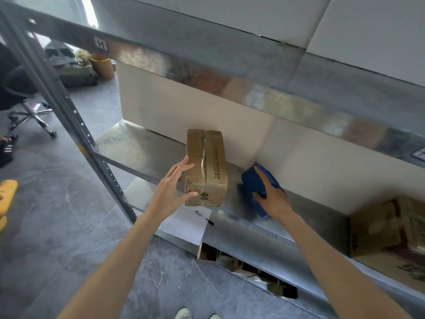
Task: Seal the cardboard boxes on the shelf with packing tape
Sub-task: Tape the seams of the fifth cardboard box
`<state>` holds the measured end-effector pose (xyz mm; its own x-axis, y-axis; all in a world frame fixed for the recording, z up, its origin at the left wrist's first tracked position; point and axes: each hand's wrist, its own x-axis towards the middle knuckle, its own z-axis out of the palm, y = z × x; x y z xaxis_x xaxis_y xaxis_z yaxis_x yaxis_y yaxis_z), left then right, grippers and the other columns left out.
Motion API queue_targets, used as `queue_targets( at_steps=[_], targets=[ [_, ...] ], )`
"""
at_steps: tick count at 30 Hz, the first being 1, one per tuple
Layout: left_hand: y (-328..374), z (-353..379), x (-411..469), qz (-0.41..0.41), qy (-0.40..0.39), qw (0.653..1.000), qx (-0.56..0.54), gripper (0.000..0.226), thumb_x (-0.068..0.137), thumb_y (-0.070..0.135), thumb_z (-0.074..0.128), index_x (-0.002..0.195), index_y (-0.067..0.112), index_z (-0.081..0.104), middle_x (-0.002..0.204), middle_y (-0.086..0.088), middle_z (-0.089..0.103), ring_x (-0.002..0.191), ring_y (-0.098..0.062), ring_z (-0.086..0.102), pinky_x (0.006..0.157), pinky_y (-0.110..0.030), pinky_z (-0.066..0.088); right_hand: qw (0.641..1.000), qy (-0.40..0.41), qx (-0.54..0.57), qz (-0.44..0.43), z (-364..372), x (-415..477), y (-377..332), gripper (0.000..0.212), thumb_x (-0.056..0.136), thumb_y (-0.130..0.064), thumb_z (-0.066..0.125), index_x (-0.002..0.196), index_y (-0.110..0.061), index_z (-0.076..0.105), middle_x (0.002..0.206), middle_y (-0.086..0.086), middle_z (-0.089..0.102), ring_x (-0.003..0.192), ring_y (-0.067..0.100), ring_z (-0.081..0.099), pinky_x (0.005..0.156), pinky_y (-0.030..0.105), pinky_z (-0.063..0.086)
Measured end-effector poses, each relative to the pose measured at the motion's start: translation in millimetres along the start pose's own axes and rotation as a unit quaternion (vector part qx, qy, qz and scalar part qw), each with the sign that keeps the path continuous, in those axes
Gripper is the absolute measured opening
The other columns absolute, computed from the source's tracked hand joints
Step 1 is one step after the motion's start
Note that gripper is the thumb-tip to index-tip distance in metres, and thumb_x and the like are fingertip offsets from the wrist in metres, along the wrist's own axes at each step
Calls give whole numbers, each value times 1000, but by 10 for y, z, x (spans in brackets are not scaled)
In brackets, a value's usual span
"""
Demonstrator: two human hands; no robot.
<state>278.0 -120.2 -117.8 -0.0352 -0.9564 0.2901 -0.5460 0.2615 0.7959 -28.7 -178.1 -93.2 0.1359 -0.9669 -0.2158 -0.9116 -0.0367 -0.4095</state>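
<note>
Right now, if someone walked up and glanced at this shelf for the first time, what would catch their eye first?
Probably the small cardboard box in the middle of the metal shelf, with the left hand open against its left side. Next, the bright blue tape dispenser just right of the box, gripped by the right hand. A larger cardboard box sits at the far right of the same shelf.

A storeroom corner of an office, as we saw it.
We found bare metal shelving holding cardboard boxes, and a swivel chair far left on grey tiles.
</note>
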Motion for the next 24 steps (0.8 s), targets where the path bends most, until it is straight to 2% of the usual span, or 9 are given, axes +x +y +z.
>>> queue_targets(
  at_steps=[4, 10, 12, 13, 15, 16, 17, 20, 24],
  targets=[
    [-4, 19, -5, 0, 1, 1000, 4, 77, 75, 23, 86, 141, 26, 46, 156, 26, 28, 137, -2, 42, 110, -39, 45, 1000, -21, 19, -1, 85, 18, 101, 78, 99, -27, 53, 151, -48, -1, 124, 21, 61, 96, 38, 64, 78, 48, 56],
    [6, 6, -8, -2, 4, 1000, 20, 77, 76, 24, 85, 142, 26, 45, 157, 25, 27, 137, -1, 42, 104, -19, 43, 997, -42, 57, -26, 88, 95, 198, 80, 97, -29, 56, 149, -52, -2, 130, 30, 54, 111, 49, 56, 90, 55, 51],
    [32, -12, -8, 1, -3, 1000, 31, 78, 76, 24, 85, 142, 26, 44, 158, 24, 26, 136, 0, 41, 104, -22, 42, 995, -55, 78, -41, 50, 103, 218, 81, 96, -32, 57, 147, -57, -1, 145, 16, 46, 123, 41, 51, 96, 44, 49],
    [46, -30, -4, -1, -8, 999, 39, 79, 76, 26, 85, 143, 28, 43, 158, 24, 25, 135, 2, 41, 104, -25, 43, 994, -66, 78, -41, 6, 113, 224, 80, 95, -34, 58, 149, -54, 2, 146, 3, 45, 123, 33, 52, 92, 32, 47],
    [71, -72, 2, -2, -18, 998, 60, 79, 76, 32, 85, 143, 31, 42, 158, 25, 23, 133, 4, 39, 102, -30, 45, 996, -86, 9, -19, -121, 122, 197, 75, 97, -39, 54, 152, -49, 4, 111, -1, 61, 90, 24, 60, 69, 24, 42],
    [78, -96, 7, 2, -22, 997, 70, 78, 76, 37, 84, 143, 32, 42, 158, 25, 22, 134, 3, 39, 103, -34, 45, 996, -83, -36, -9, -193, 112, 160, 73, 97, -44, 51, 152, -49, 3, 95, 3, 61, 79, 24, 58, 64, 27, 40],
    [79, -115, 15, 6, -25, 996, 80, 78, 76, 41, 82, 143, 32, 43, 158, 24, 22, 137, -1, 38, 104, -39, 46, 995, -69, -74, -5, -264, 91, 112, 71, 98, -46, 48, 152, -48, 3, 94, 9, 61, 80, 27, 58, 65, 30, 42],
    [104, -148, 26, 19, -24, 994, 107, 80, 76, 57, 75, 144, 32, 42, 159, 23, 21, 143, -8, 34, 105, -49, 46, 993, -1, -106, -57, -402, 18, -56, 61, 98, -47, 47, 150, -41, 18, 124, 12, 58, 106, 33, 57, 80, 35, 46],
    [191, -159, 46, 39, -9, 991, 129, 87, 79, 63, 70, 151, 34, 32, 159, 25, 20, 143, -4, 33, 105, -38, 44, 972, 8, -3, -235, -391, -70, -445, 63, 93, -42, 61, 149, -34, 32, 144, -8, 43, 130, 9, 41, 106, 34, 40]
  ],
)
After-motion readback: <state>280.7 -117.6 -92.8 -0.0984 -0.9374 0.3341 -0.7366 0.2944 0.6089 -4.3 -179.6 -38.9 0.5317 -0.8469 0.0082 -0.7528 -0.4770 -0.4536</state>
